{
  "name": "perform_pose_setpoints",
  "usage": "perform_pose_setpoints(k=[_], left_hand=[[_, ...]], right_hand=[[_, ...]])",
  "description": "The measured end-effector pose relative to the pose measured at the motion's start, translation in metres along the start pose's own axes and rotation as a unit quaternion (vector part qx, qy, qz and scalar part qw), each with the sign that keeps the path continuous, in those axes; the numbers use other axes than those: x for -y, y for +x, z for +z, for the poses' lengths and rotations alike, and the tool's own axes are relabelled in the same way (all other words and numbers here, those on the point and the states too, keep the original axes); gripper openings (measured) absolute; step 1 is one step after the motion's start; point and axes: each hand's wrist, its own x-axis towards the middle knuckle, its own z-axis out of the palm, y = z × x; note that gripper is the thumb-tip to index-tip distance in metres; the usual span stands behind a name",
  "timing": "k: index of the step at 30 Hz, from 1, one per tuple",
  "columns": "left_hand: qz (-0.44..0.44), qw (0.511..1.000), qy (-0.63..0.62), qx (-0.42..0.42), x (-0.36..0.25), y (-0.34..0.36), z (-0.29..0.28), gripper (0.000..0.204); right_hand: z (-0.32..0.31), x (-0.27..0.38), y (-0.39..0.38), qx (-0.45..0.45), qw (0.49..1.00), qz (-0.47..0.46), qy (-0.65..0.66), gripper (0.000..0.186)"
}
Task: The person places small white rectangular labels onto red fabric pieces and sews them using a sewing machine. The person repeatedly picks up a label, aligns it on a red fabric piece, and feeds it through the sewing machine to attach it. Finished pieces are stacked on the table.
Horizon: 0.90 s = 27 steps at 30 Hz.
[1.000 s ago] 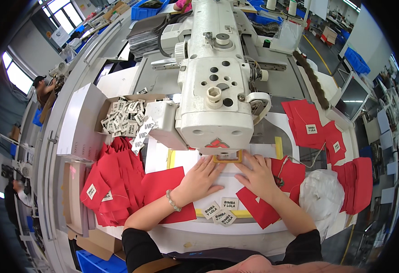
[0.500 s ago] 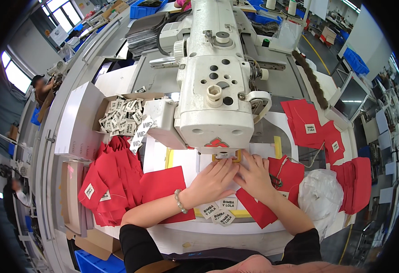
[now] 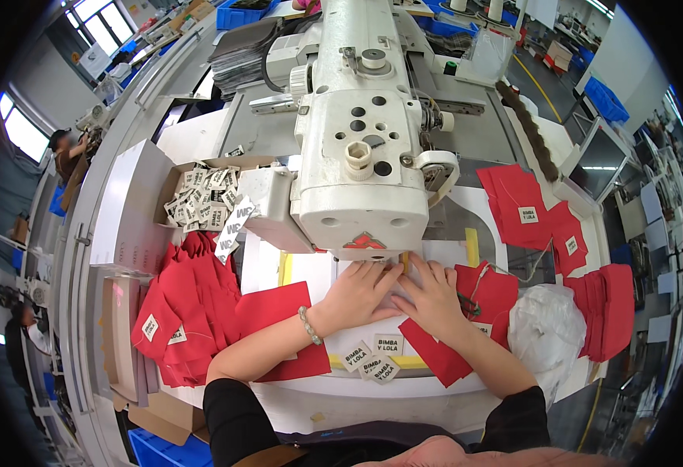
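Note:
My left hand (image 3: 357, 292) lies with fingers outstretched under the white sewing machine's head (image 3: 361, 210), at a small yellow frame (image 3: 404, 263) that is mostly hidden. My right hand (image 3: 435, 300) is spread beside it, fingertips at the frame's right side. Both rest over white sheeting. Square printed labels (image 3: 388, 344) lie below my hands. A red fabric piece (image 3: 275, 303) is left of my left hand; more red pieces (image 3: 423, 354) lie beside my right arm, with a small dark tool, partly hidden, near that hand.
A box of labels (image 3: 201, 194) and a red fabric pile (image 3: 186, 303) stand left. Red stacks (image 3: 606, 311) and crumpled plastic (image 3: 544, 327) are right, a monitor (image 3: 598, 159) behind. Co-workers (image 3: 69, 156) sit at machines on the far left.
My left hand has shifted right toward my right hand, covering more of the yellow frame. My right hand has moved slightly. The whole view has shifted a little.

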Motion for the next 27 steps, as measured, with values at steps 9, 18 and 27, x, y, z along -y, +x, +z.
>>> perform_pose_setpoints(k=[9, 18, 27], left_hand=[[0.003, 1.000, 0.010, 0.012, -0.001, 0.000, -0.001, 0.077], [0.027, 0.999, 0.002, -0.018, -0.001, -0.011, -0.011, 0.063], [-0.278, 0.959, -0.013, 0.054, 0.038, -0.094, -0.099, 0.050]], right_hand=[[-0.030, 0.013, -0.010, 0.036, 0.999, 0.003, -0.013, 0.043], [-0.080, 0.004, -0.065, -0.023, 0.999, 0.015, -0.024, 0.034], [-0.101, -0.004, -0.143, -0.103, 0.992, 0.062, -0.044, 0.029]])
